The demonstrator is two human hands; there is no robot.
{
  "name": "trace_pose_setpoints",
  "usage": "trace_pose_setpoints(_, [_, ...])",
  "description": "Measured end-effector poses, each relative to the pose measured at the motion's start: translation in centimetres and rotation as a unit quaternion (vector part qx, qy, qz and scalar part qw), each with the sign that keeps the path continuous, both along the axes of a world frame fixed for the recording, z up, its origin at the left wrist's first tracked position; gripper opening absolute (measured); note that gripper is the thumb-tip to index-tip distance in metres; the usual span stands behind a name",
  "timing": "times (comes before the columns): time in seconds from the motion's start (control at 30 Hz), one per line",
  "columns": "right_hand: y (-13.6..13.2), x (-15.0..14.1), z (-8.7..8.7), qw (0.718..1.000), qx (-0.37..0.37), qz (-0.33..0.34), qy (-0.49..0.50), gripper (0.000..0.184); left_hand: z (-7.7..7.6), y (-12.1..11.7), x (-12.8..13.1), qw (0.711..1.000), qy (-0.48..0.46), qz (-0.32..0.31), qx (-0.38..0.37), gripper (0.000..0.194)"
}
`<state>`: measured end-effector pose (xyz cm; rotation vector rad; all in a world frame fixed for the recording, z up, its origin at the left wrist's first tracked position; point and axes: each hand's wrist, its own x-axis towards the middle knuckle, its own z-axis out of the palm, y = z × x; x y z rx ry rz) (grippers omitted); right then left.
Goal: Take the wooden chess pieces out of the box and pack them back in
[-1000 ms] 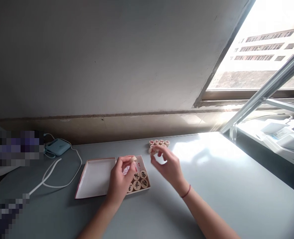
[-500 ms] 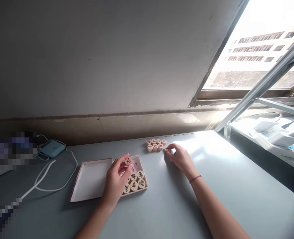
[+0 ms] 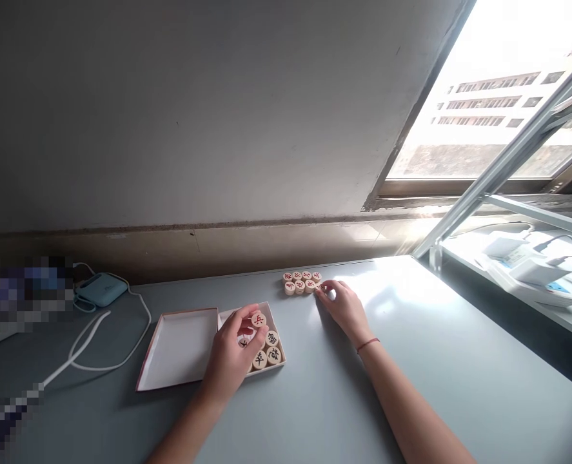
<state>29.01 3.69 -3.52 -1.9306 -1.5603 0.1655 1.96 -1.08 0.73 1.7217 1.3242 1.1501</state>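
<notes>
Between the thumb and fingers of my left hand (image 3: 237, 348) is a round wooden Chinese chess piece (image 3: 258, 319) with a red character, held above the open box (image 3: 278, 365). Inside the box lie several pieces with black characters (image 3: 273, 355); my hand covers part of them. Farther back, pieces with red characters (image 3: 300, 287) stand in two rows on the table. My right hand (image 3: 346, 309) pinches another chess piece at the right end of the front row; its fingers mostly hide that piece.
The box lid (image 3: 184, 348) lies inner side up, left of the box. A light blue device (image 3: 102, 290) and a white cable (image 3: 143, 322) are at the left. A metal frame (image 3: 460, 222) and a shelf with white boxes (image 3: 542, 274) stand at the right.
My right hand has carried a red chess piece rightward from in front of the rows to the end of the front row. My left hand has turned its piece so the red character shows.
</notes>
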Motion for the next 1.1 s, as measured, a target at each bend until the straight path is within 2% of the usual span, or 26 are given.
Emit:
trace_pose_setpoints(0.13, [-0.1, -0.1, 0.6, 1.0, -0.005, 0.0, 0.005, 0.02, -0.2, -0.1, 0.0, 1.0, 0.019, -0.011, 0.006, 0.031])
trace_pose_setpoints(0.27, [-0.9, -2.3, 2.6, 0.998, 0.059, -0.004, 0.03, 0.025, -0.4, 0.1, 0.0, 0.996, 0.066, -0.003, 0.058, 0.027])
trace_pose_setpoints(0.3, [-1.4, -3.5, 3.3, 0.996, 0.074, 0.025, 0.051, 0.023, -0.5, 0.1, 0.0, 0.994, 0.078, -0.001, 0.082, 0.028])
trace_pose_setpoints(0.37, [-2.5, -6.1, 4.5, 0.98, 0.054, 0.151, 0.117, 0.02, -0.8, 0.2, 0.0, 0.987, 0.095, -0.001, 0.129, 0.033])
trace_pose_setpoints(0.43, [-3.9, -8.6, 5.4, 0.942, 0.004, 0.293, 0.163, 0.014, -1.2, 0.2, 0.0, 0.981, 0.108, -0.01, 0.16, 0.04])
trace_pose_setpoints(0.47, [-4.5, -9.7, 5.7, 0.928, -0.01, 0.332, 0.169, 0.012, -1.4, 0.2, -0.1, 0.979, 0.119, -0.015, 0.167, 0.042])
trace_pose_setpoints(0.53, [-5.3, -11.3, 5.9, 0.916, -0.024, 0.355, 0.183, 0.012, -1.5, 0.1, -0.1, 0.973, 0.15, -0.022, 0.175, 0.046])
trace_pose_setpoints(0.63, [-5.4, -11.6, 6.0, 0.922, -0.019, 0.336, 0.19, 0.012, -1.2, 0.0, -0.2, 0.961, 0.195, -0.037, 0.193, 0.047])
trace_pose_setpoints(0.7, [-4.7, -10.2, 6.0, 0.935, 0.022, 0.306, 0.176, 0.01, -0.8, 0.0, -0.1, 0.951, 0.215, -0.043, 0.219, 0.047])
trace_pose_setpoints(0.77, [-3.6, -7.8, 5.7, 0.957, 0.087, 0.236, 0.146, 0.012, -0.5, 0.1, -0.1, 0.943, 0.229, -0.039, 0.239, 0.049])
trace_pose_setpoints(0.83, [-2.3, -4.8, 5.1, 0.981, 0.124, 0.116, 0.097, 0.019, -0.4, 0.1, -0.2, 0.941, 0.236, -0.035, 0.241, 0.049])
trace_pose_setpoints(0.9, [-1.3, -2.2, 4.2, 0.994, 0.105, 0.024, 0.031, 0.022, -0.4, 0.2, -0.3, 0.942, 0.239, -0.033, 0.233, 0.046])
trace_pose_setpoints(0.93, [-0.9, -1.1, 3.6, 0.996, 0.084, 0.009, 0.015, 0.023, -0.5, 0.2, -0.4, 0.942, 0.242, -0.033, 0.23, 0.044])
trace_pose_setpoints(1.0, [-0.6, 0.0, 2.7, 0.999, 0.046, 0.005, -0.008, 0.022, -0.6, 0.2, -0.5, 0.941, 0.247, -0.034, 0.229, 0.041])
trace_pose_setpoints(1.1, [-0.5, 0.2, 1.6, 0.999, 0.011, 0.014, -0.035, 0.019, -0.6, 0.3, -0.7, 0.939, 0.255, -0.036, 0.226, 0.038])
